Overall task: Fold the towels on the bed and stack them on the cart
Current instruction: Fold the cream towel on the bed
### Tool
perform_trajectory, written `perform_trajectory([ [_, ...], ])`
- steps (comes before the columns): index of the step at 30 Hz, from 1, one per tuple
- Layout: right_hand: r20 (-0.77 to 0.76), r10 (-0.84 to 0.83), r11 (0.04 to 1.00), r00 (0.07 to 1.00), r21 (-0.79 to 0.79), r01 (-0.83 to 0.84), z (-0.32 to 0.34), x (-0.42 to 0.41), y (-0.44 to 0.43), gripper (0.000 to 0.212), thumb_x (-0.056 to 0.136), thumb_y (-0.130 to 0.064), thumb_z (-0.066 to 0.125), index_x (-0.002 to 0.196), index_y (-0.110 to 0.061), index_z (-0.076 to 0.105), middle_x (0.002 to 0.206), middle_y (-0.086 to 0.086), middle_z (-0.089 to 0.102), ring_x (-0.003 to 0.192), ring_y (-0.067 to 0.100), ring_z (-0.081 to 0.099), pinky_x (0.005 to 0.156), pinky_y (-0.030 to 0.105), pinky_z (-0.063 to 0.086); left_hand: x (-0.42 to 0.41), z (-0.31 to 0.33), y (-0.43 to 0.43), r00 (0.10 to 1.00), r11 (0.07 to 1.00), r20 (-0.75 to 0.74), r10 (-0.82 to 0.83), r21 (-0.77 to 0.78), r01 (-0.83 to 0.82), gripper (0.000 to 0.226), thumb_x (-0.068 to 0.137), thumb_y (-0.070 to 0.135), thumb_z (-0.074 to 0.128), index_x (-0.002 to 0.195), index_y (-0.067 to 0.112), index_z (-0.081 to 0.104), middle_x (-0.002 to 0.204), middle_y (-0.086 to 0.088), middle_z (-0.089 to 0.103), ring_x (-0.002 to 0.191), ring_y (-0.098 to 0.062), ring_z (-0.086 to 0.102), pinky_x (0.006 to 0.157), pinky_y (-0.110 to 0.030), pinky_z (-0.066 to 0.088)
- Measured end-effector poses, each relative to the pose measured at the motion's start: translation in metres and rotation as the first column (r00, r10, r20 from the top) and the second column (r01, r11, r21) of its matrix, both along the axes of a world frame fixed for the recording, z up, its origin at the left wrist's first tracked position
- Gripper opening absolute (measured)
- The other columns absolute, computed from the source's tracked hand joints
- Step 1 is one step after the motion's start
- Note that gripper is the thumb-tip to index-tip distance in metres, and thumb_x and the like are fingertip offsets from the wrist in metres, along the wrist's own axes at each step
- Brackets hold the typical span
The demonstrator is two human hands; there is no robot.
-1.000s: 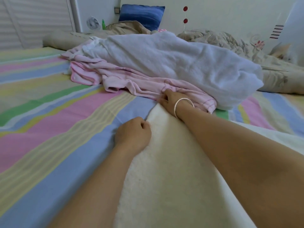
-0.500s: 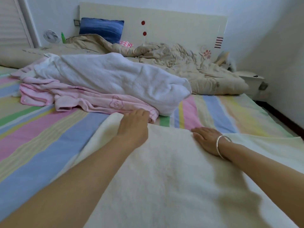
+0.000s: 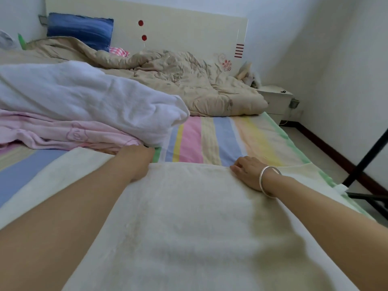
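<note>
A cream towel (image 3: 189, 227) lies spread over the striped bed sheet (image 3: 226, 139) right in front of me. My left hand (image 3: 136, 162) is at the towel's far edge on the left, its fingers curled over that edge. My right hand (image 3: 247, 173), with a silver bangle on the wrist, pinches the same edge further right. Between the two hands the edge runs straight. A crumpled white towel (image 3: 84, 97) lies on top of a pink towel (image 3: 69, 135) just beyond my left hand.
A rumpled beige quilt (image 3: 178, 80) and a blue pillow (image 3: 79, 30) lie against the headboard (image 3: 189, 32). A white nightstand (image 3: 275, 99) stands in the far corner. A black metal frame (image 3: 365, 164) stands on the floor to the right of the bed.
Both hands have slid to the right along the towel's far edge and the view has turned right. My right hand left the pink towel and now sits on the cream towel's edge.
</note>
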State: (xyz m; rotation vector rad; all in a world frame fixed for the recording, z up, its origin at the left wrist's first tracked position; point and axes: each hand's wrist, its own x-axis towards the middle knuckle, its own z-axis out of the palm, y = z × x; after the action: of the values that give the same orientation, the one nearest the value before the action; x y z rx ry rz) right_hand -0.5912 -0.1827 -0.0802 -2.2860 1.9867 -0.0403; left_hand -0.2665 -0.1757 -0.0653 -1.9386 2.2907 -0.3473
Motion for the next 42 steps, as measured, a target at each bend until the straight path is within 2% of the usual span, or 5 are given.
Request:
perform_trajectory([
  [9,-0.008,-0.061,0.996,0.998,-0.060,0.061,-0.001,-0.008,-0.018,0.018,0.095,-0.038,0.049,0.103,-0.023,0.056,0.111,0.001,0.058,0.099,0.024,0.053,0.081,0.031,0.042,0.019,-0.012,-0.017,0.969,0.997,-0.241,0.048,0.070,-0.032,0.011,0.087,0.023,0.060,0.088,0.027,0.049,0.105,0.000,0.060,0.093,-0.021,0.056,0.072,-0.030,0.044],
  [20,0.186,-0.189,0.982,0.964,0.047,0.183,-0.001,-0.016,-0.019,0.019,0.082,-0.034,0.058,0.100,-0.032,0.052,0.103,-0.009,0.061,0.095,0.018,0.058,0.087,0.033,0.049,0.014,-0.026,-0.006,0.994,0.971,-0.109,0.023,-0.234,-0.048,0.027,0.093,0.019,0.051,0.119,0.018,0.047,0.109,-0.004,0.064,0.098,-0.030,0.062,0.076,-0.036,0.046],
  [31,-0.481,-0.234,0.928,0.845,-0.368,0.047,0.014,-0.012,0.061,0.026,0.095,-0.017,0.042,0.110,-0.026,0.061,0.111,-0.003,0.062,0.112,0.021,0.047,0.091,0.032,0.032,0.042,0.007,0.060,0.992,0.960,0.046,0.119,-0.260,-0.103,0.039,0.098,0.017,0.045,0.133,0.032,0.051,0.129,0.003,0.058,0.119,-0.016,0.055,0.094,-0.029,0.046],
  [36,-0.151,-0.214,0.877,0.965,-0.465,0.122,0.033,-0.020,0.150,0.017,0.093,-0.019,0.051,0.101,-0.018,0.066,0.104,-0.002,0.062,0.117,0.020,0.044,0.067,0.031,0.044,0.054,0.027,0.132,0.920,0.909,-0.135,0.369,-0.153,-0.387,0.026,0.091,0.005,0.054,0.115,0.013,0.059,0.117,-0.007,0.059,0.109,-0.027,0.058,0.074,-0.033,0.046],
  [42,0.297,-0.108,0.884,0.949,-0.409,0.228,0.049,-0.042,0.278,0.001,0.085,-0.019,0.063,0.085,-0.020,0.063,0.085,0.005,0.063,0.087,0.029,0.057,0.069,0.036,0.047,0.078,0.043,0.254,0.833,0.944,-0.540,0.123,-0.194,-0.266,0.005,0.080,0.017,0.065,0.084,0.016,0.061,0.086,-0.007,0.065,0.085,-0.031,0.060,0.062,-0.032,0.041],
])
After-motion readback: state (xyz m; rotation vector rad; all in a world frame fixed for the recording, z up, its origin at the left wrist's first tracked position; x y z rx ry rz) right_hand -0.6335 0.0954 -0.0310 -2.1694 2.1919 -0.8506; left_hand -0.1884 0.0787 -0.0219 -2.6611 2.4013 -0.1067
